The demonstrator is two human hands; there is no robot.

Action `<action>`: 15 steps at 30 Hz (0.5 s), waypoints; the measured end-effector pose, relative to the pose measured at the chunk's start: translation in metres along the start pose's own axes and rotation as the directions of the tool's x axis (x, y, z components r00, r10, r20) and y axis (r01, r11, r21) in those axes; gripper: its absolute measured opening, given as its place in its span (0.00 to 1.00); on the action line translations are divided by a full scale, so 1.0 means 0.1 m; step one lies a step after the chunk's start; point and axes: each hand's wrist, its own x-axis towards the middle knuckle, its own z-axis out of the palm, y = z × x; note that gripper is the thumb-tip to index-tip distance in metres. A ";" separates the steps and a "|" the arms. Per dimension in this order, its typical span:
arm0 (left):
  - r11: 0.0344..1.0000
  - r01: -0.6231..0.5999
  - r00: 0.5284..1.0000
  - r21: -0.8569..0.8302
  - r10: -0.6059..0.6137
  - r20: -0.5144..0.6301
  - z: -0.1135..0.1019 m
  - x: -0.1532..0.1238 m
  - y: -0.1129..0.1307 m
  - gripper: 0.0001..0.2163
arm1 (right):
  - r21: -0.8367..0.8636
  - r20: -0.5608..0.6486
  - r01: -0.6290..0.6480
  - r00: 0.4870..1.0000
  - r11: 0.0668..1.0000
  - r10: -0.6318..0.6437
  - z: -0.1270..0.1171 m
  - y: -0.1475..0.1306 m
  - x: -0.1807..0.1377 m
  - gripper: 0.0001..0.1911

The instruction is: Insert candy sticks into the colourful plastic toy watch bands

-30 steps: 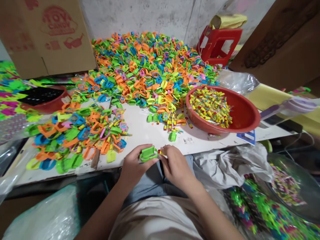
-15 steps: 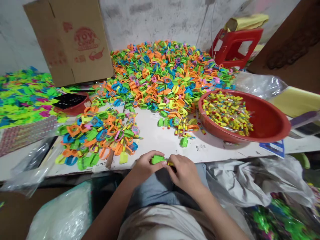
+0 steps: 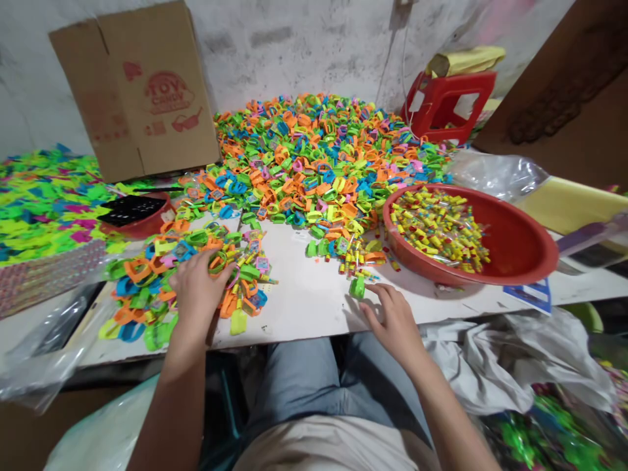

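Note:
My left hand (image 3: pixel 197 286) is over the near-left pile of toy watches (image 3: pixel 140 268), thumb and fingers apart. A green watch band (image 3: pixel 216 263) shows between its fingertips and thumb; I see no firm grip on it. Some pieces in this pile have thin yellow-capped tubes with them. My right hand (image 3: pixel 392 314) is low over the white table (image 3: pixel 299 288), fingers apart, its fingertips close beside a lone green toy watch (image 3: pixel 357 288). Just behind that watch lie several yellow-capped tubes (image 3: pixel 358 252) and a few green watches (image 3: pixel 324 247).
A large heap of coloured toy watches (image 3: pixel 304 157) lies against the wall. To the right stands a red basin (image 3: pixel 524 242) partly filled with yellow-capped tubes. A cardboard box (image 3: pixel 142 98), a small red bowl (image 3: pixel 147 219) and a red stool (image 3: pixel 451 104) stand farther back.
My hands have parted from above my lap, where they held a green watch and a yellow tube. The left moved to the left pile, the right towards the lone green watch.

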 end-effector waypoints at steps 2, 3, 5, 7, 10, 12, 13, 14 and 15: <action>1.000 -0.021 1.000 0.009 0.021 -0.003 0.02 -0.06 0.03 0.21 | -0.001 -0.010 -0.029 1.000 1.000 0.029 0.01 0.11 0.00 0.17; 0.999 -0.029 0.999 0.019 0.030 -0.020 0.02 -0.08 0.06 0.21 | -0.001 -0.019 -0.045 0.999 0.999 0.045 0.01 0.17 0.00 0.17; 0.998 -0.061 0.997 0.031 0.062 -0.053 0.03 -0.15 0.16 0.18 | -0.017 -0.038 -0.088 0.995 0.996 0.087 0.02 0.30 0.03 0.17; 0.991 -0.133 0.990 0.016 0.134 -0.053 0.07 -0.22 0.29 0.17 | -0.064 -0.036 -0.142 0.990 0.988 0.140 0.03 0.41 0.09 0.15; 0.947 -0.309 0.948 -0.087 0.314 0.055 0.26 -0.30 0.57 0.14 | -0.198 0.039 -0.209 0.975 0.958 0.221 0.09 0.52 0.24 0.16; 0.912 -0.349 0.908 -0.216 0.386 0.163 0.48 -0.28 0.79 0.14 | -0.260 0.091 -0.212 0.966 0.942 0.242 0.16 0.53 0.35 0.17; 0.905 -0.321 0.897 -0.278 0.385 0.217 0.61 -0.24 0.90 0.15 | -0.275 0.110 -0.199 0.965 0.941 0.237 0.19 0.52 0.40 0.16; 0.909 -0.261 0.895 -0.324 0.354 0.271 0.73 -0.18 1.00 0.16 | -0.282 0.124 -0.178 0.968 0.943 0.220 0.22 0.50 0.44 0.14; 0.914 -0.222 0.898 -0.340 0.327 0.293 0.86 -0.11 1.10 0.16 | -0.287 0.134 -0.154 0.971 0.946 0.199 0.25 0.47 0.47 0.13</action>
